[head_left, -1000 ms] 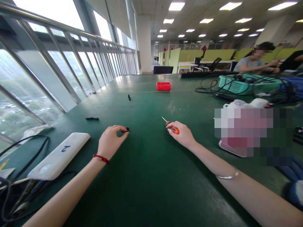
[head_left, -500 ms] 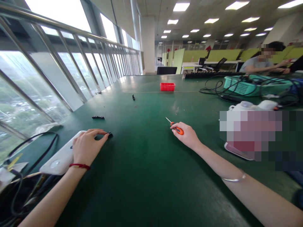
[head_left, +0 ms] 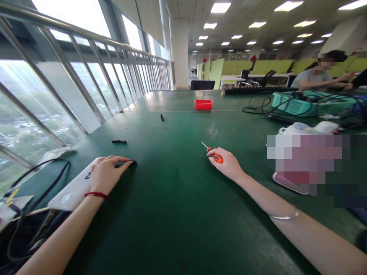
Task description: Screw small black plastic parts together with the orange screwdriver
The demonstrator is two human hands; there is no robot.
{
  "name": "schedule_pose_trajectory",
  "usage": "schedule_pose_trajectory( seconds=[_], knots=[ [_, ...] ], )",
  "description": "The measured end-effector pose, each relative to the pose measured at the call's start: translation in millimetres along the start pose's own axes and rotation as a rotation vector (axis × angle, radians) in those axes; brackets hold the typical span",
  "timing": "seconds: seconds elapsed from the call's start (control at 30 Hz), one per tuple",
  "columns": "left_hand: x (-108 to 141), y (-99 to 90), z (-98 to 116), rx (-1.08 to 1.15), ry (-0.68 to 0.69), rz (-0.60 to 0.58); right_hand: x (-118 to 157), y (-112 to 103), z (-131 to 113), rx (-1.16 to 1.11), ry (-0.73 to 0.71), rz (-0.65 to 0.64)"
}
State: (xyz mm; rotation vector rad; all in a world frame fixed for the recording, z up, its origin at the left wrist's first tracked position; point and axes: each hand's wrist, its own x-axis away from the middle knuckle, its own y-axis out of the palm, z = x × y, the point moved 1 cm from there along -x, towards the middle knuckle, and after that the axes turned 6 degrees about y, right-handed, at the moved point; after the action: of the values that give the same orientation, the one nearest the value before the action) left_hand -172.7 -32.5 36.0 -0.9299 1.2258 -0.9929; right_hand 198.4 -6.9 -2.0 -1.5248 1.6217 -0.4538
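Observation:
Pinched between the thumb and fingertips of my left hand is a small black part, low over or touching the green table; its exact kind is too small to make out. Under that hand and wrist lies a white flat device. My right hand is closed around the orange and black handle of a screwdriver, its thin shaft pointing forward and left. Farther off on the table are a long black piece and a smaller black piece.
A red basket stands at the far middle of the green table. To the right are a teal basket with tangled cables and a blurred pinkish container. Metal railing runs along the left. A person sits at far right.
My left hand has shifted very slightly, with the black part still pinched. My right hand and the screwdriver have stayed almost still.

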Motion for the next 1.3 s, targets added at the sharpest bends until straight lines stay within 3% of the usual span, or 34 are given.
schedule_pose_trajectory(
  seconds=[0.57, 0.87, 1.1, 1.2, 1.3],
  knots=[
    [-1, 1.9, -4, -0.021, 0.014, -0.014, 0, 1, 2, 0.008, -0.006, -0.007],
    [6, -5.2, 11, -0.097, 0.025, 0.006, 0, 0, 1, 0.019, -0.004, -0.006],
    [8, -8.4, 20, -0.173, 0.126, -0.018, 1, 0, -2, 0.024, -0.008, -0.003],
    [7, -2.1, 21, -0.083, 0.165, -0.014, 1, -1, -2, 0.029, -0.009, 0.007],
    [7, 6.1, 38, 0.102, 0.257, -0.004, 1, -2, -3, -0.004, -0.012, 0.008]
  ],
)
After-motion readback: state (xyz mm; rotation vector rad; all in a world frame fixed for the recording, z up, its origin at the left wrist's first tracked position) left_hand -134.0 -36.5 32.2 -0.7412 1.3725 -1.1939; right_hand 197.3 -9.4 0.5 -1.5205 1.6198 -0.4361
